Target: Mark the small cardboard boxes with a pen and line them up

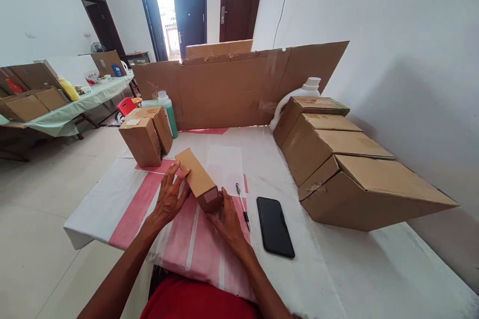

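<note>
A small, long cardboard box lies at a slant on the pink and white cloth in front of me. My left hand rests along its left side, with the fingertips at its far left edge. At its near end, my right hand grips the lower right corner, and some of those fingers are hidden behind the box. A pale patch shows on the near end face. Just right of my right hand lies a pen, and beyond that a black smartphone lies flat.
Two upright cardboard boxes stand at the left beside a green bottle. Larger boxes line the right side, with a white jug behind them. A tall cardboard sheet closes off the table's back.
</note>
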The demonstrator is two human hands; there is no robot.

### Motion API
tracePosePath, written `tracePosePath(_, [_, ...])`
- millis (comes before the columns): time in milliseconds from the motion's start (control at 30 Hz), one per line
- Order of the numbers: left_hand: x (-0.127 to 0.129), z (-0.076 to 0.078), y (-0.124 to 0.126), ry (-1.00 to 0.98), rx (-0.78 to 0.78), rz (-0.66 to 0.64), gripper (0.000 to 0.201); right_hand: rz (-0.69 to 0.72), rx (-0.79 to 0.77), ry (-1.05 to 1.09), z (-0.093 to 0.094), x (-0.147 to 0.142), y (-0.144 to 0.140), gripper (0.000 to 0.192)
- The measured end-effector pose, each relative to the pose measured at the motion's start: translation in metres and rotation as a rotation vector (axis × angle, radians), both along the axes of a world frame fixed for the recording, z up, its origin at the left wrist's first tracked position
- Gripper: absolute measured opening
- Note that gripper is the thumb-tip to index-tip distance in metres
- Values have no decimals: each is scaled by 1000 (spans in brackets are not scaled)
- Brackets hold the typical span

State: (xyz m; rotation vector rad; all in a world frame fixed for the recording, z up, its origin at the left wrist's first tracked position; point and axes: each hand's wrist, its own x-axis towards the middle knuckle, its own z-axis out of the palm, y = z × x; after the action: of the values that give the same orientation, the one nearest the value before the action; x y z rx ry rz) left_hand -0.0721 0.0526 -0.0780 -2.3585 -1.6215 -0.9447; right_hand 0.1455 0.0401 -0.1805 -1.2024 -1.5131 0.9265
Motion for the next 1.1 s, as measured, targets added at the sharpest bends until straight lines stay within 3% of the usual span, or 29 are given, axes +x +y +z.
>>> tracePosePath(100, [-7, 6, 14, 26, 19, -20, 46, -29, 26, 50, 7, -10, 7, 70])
tracePosePath(267, [-7, 20, 27, 72, 17, -51, 36, 17, 46, 56, 27, 6, 13, 57])
tracePosePath(333, [-5, 23, 34, 75, 22, -54, 34, 56, 0, 69, 25, 9, 14, 64])
tracePosePath(433, [-1, 22, 47, 64, 32, -44, 34, 16, -68, 102, 11, -4, 13, 94])
tracePosePath(567, [-3, 20, 53, 24, 32, -19, 36, -96, -88, 177, 2, -22, 13, 90])
tracePosePath(667, [-7, 28, 42, -22, 10, 2, 37, -63, -124, 250, 19, -9, 14, 77])
tracePosePath(767, [-7, 42, 23, -84, -40, 13, 36, 13, -109, 309, 51, 22, 16, 60])
tracePosePath(867, [-2, 47, 3, -158, -139, -23, 23, 1, -97, 428, 79, 49, 19, 54])
tracePosePath(1000, [10, 25, -23, -298, -290, -80, 25, 58, -262, 460, 87, 60, 18, 58])
tracePosePath(1100, [14, 1, -47, -541, -465, -94, 54, 101, -307, 410, 76, 48, 9, 61])
